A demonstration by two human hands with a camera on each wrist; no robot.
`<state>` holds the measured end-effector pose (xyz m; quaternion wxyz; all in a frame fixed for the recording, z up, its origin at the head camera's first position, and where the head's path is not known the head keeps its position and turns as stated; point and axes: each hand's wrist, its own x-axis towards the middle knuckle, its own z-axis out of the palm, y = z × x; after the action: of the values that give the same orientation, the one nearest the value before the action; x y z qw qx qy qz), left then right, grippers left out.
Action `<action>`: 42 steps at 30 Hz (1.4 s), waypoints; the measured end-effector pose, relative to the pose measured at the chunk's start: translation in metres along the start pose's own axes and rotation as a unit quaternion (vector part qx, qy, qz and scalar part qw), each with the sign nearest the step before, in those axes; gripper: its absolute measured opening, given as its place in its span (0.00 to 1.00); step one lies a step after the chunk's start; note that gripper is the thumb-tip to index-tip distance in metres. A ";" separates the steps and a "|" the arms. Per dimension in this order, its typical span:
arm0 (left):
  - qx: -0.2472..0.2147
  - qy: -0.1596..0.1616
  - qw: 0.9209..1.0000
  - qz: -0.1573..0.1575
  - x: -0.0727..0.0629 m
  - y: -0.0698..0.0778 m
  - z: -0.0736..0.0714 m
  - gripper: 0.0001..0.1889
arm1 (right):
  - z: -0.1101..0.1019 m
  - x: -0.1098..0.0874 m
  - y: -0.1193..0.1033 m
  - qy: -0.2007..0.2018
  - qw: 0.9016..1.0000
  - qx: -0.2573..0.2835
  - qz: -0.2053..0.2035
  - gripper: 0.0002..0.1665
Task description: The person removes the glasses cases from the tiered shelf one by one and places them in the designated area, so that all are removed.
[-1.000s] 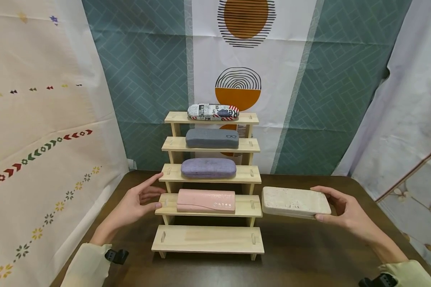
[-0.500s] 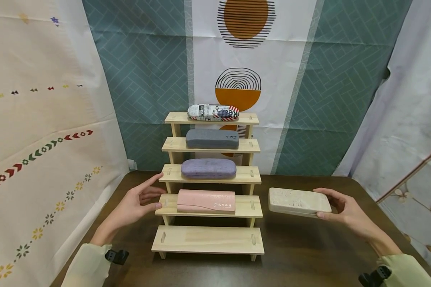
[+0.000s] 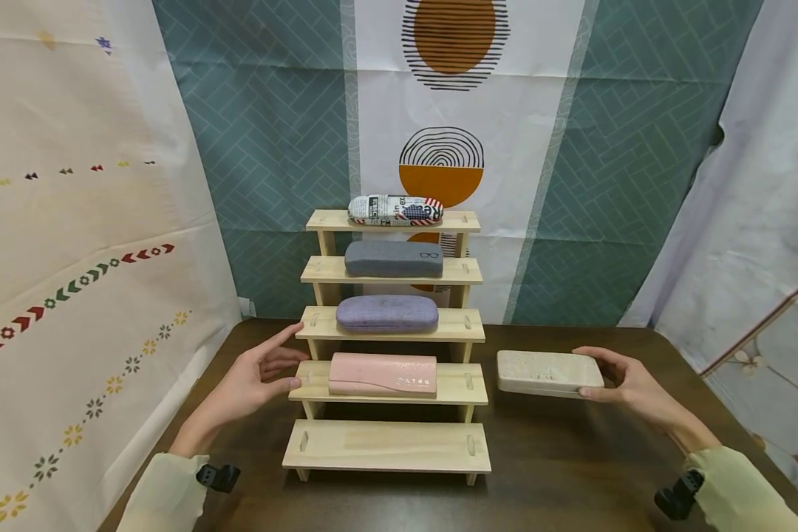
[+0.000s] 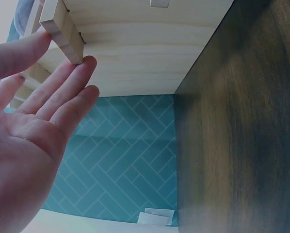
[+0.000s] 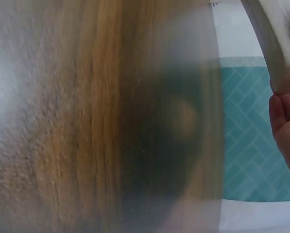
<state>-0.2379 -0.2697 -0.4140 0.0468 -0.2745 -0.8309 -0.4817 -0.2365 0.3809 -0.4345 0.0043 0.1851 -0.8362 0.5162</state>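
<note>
My right hand (image 3: 628, 384) grips the right end of a cream, speckled glasses case (image 3: 548, 373) between thumb and fingers, holding it above the table to the right of the shelf. In the right wrist view that case (image 5: 276, 53) sits at the upper right edge, partly cut off. My left hand (image 3: 253, 377) touches the left side of a stepped wooden shelf (image 3: 386, 443), index finger by the middle tier and thumb by the tier below. In the left wrist view its fingers are fairly straight beside a plank end (image 4: 62, 31). A pink glasses case (image 3: 382, 374) lies on the second tier from the bottom.
Higher tiers hold a lilac case (image 3: 387, 313), a grey case (image 3: 394, 258) and a newsprint-patterned case (image 3: 395, 210). The lowest tier shows bare wood. A dark wooden table (image 3: 558, 458) lies underneath, with patterned cloth (image 3: 273, 148) behind and at the sides.
My right hand first drew the cream case slightly right, away from the shelf, then shifted a little left as the case levelled and its face tilted. The left hand stays in place.
</note>
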 end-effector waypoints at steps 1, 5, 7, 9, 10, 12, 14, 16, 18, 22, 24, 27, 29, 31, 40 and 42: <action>0.000 0.000 1.000 0.000 0.000 0.000 0.000 0.48 | 0.000 0.001 0.002 0.000 1.000 -0.001 0.003 0.38; -0.004 -0.001 1.000 -0.002 0.000 -0.001 0.001 0.48 | -0.004 0.003 0.012 -0.005 1.000 0.001 0.017 0.38; -0.005 -0.001 1.000 -0.003 0.000 -0.001 0.001 0.48 | -0.005 0.003 0.016 -0.008 1.000 0.001 0.025 0.38; -0.005 -0.001 1.000 -0.004 0.000 -0.001 0.002 0.48 | -0.005 0.003 0.020 -0.012 1.000 0.002 0.029 0.38; -0.005 0.000 1.000 -0.005 0.000 -0.001 0.002 0.49 | -0.006 0.003 0.022 -0.013 0.999 0.003 0.032 0.38; -0.004 0.000 1.000 -0.005 0.000 -0.002 0.002 0.49 | -0.006 0.003 0.024 -0.015 0.999 0.007 0.038 0.39; -0.002 0.000 1.000 -0.007 0.000 -0.001 0.002 0.49 | -0.007 0.003 0.027 -0.018 0.999 0.010 0.044 0.40; -0.001 0.000 1.000 -0.009 0.000 -0.001 0.003 0.49 | -0.007 0.003 0.029 -0.021 0.998 0.012 0.050 0.40; 0.000 -0.001 1.000 -0.011 0.001 -0.001 0.003 0.48 | -0.008 0.004 0.030 -0.024 0.998 0.010 0.055 0.41; 0.000 0.002 1.000 -0.012 0.001 -0.002 0.003 0.48 | -0.009 0.006 0.035 -0.030 0.998 0.000 0.060 0.42; -0.001 0.003 1.000 -0.011 0.001 -0.002 0.003 0.48 | -0.010 0.009 0.037 -0.033 0.998 -0.004 0.062 0.43; -0.002 0.004 1.000 -0.011 0.001 -0.003 0.002 0.48 | -0.010 0.012 0.039 -0.035 0.997 -0.008 0.065 0.43; -0.003 0.003 1.000 -0.010 0.001 -0.002 0.002 0.48 | -0.010 0.013 0.039 -0.036 0.997 -0.011 0.069 0.44; -0.002 0.003 1.000 -0.010 0.001 -0.002 0.002 0.48 | -0.010 0.014 0.040 -0.036 0.997 -0.014 0.071 0.44; 0.005 0.003 1.000 -0.008 0.002 0.000 0.001 0.48 | -0.011 0.018 0.044 -0.038 0.996 -0.035 0.067 0.44; 0.006 0.003 1.000 -0.008 0.002 0.000 0.001 0.48 | -0.010 0.018 0.045 -0.040 0.996 -0.041 0.066 0.44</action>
<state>-0.2389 -0.2680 -0.4140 0.0477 -0.2662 -0.8356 -0.4781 -0.2697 0.4019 -0.4649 -0.0554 0.1492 -0.8667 0.4727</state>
